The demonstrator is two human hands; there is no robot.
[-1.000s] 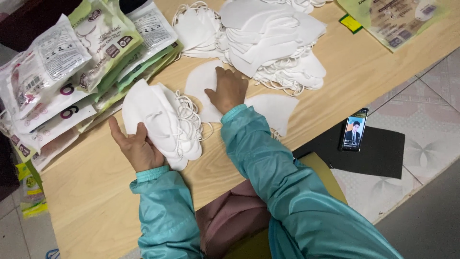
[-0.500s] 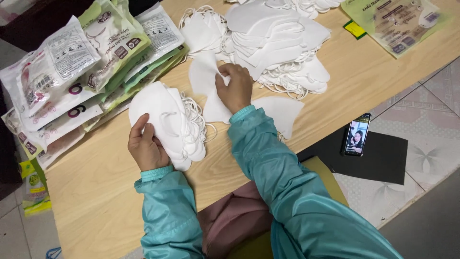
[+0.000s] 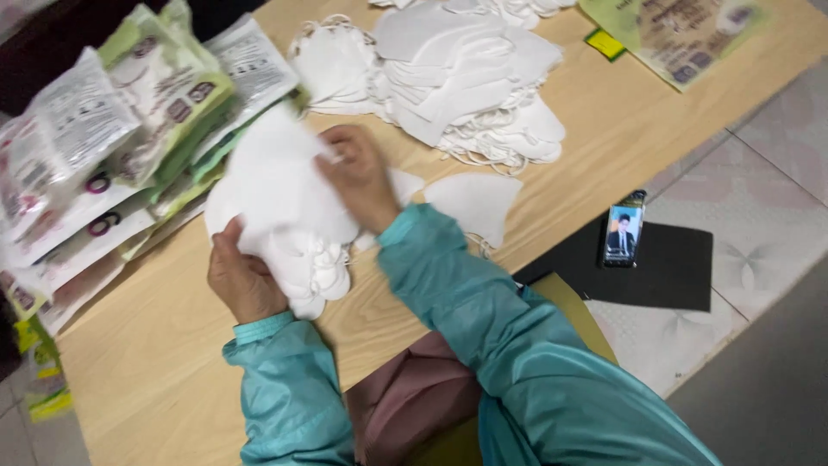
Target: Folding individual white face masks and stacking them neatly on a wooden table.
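Observation:
My left hand (image 3: 244,280) grips a stack of white face masks (image 3: 297,250) from below, over the wooden table (image 3: 155,362). My right hand (image 3: 358,173) lies on top of that stack and presses another white mask (image 3: 272,173) onto it; that mask is blurred by motion. A single white mask (image 3: 477,203) lies flat on the table just right of my right wrist. Beyond my hands sits a big loose pile of white masks (image 3: 448,73) with ear loops.
Several sealed mask packets (image 3: 129,129), white and green, are heaped at the table's left. A printed sheet (image 3: 681,39) lies at the far right corner. A phone (image 3: 623,233) with a lit screen rests on a black mat (image 3: 668,272) on the tiled floor.
My right hand picked a mask off the table and carried it left onto the stack. My left hand lifted the stack slightly.

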